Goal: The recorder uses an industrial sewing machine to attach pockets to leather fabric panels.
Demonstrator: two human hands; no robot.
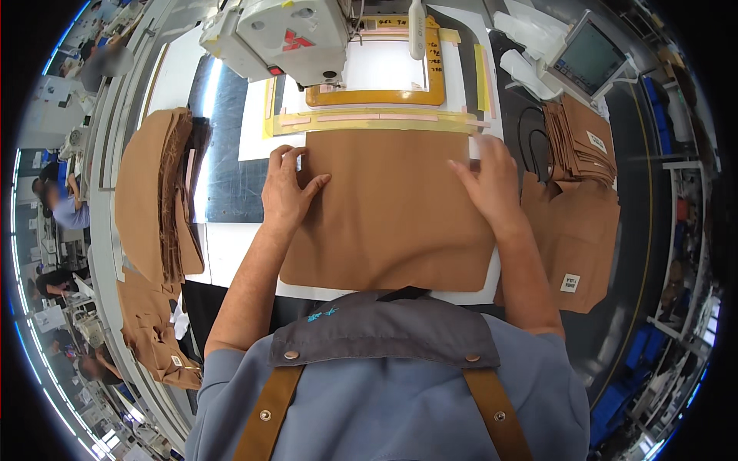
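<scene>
A brown fabric panel [392, 211] lies in front of me on a white board, its far edge along a yellow-taped strip [377, 121]. My left hand [289, 188] rests at the panel's far left corner, thumb apart from the curved fingers and lying on the cloth. At the far right corner is my right hand [492, 180], its thumb spread over the cloth and its fingers slightly blurred. Neither hand visibly grips the panel. Beyond it, the white sewing machine head [288, 38] hangs over an amber frame [377, 97].
Stacked brown fabric pieces [150, 192] stand at the left, with more brown pieces [154, 330] below them. At the right lie a folded brown stack [580, 142] and a labelled brown piece [573, 238]. A control screen [590, 55] stands far right. People work in the left background.
</scene>
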